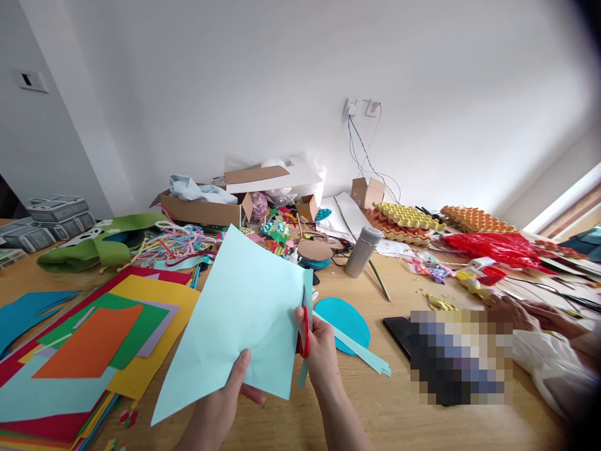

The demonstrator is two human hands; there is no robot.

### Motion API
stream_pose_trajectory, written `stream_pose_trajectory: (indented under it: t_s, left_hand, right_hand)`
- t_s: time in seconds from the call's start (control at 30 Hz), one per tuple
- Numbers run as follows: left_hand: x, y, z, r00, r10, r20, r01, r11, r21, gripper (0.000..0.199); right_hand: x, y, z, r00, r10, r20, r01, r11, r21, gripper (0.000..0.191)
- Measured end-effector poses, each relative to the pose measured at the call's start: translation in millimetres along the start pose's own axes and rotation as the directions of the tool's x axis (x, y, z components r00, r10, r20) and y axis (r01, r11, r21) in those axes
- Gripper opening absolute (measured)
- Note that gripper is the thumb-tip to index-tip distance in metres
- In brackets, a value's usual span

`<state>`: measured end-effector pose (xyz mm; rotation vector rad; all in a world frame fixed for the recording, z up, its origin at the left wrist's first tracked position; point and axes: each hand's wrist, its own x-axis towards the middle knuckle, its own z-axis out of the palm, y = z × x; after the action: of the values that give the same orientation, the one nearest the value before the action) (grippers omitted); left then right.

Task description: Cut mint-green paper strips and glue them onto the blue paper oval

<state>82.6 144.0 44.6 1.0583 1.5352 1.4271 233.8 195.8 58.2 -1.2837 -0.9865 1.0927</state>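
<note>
A large light-blue sheet of paper [244, 300] is held up over the table by my left hand [235, 379], thumb on its face and fingers behind the lower edge. My right hand [322, 351] grips red-handled scissors [305, 332], their blades along the sheet's right edge. A narrow strip [308, 282] stands beside the blades at that edge, and its lower end hangs below my right hand. Cut light-blue strips [361, 351] lie to the right, partly over a blue disc [345, 319]. How far the blades are apart cannot be made out.
Stacked coloured paper [94, 338] lies at left. A grey flask [364, 250] stands behind the disc, a phone [399, 332] lies to the right. Another person's hands [530, 313] are at far right. Egg trays [408, 216], boxes [201, 210] and craft scraps line the wall.
</note>
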Motion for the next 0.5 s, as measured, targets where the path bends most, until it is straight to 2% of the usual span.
stream_pose_trajectory:
  t_s: [0.13,0.5]
  left_hand:
    - [0,2,-2.8,0.990,-0.121,0.078,0.127,0.989,-0.074,0.047]
    - [-6,11,-3.4,0.997,-0.055,0.055,0.051,0.996,0.067,0.031]
  right_hand:
    - [-1,-1,-1,1.000,-0.011,0.020,0.011,1.000,-0.008,0.056]
    - [4,1,-6,1.000,0.016,-0.017,-0.016,1.000,-0.022,0.055]
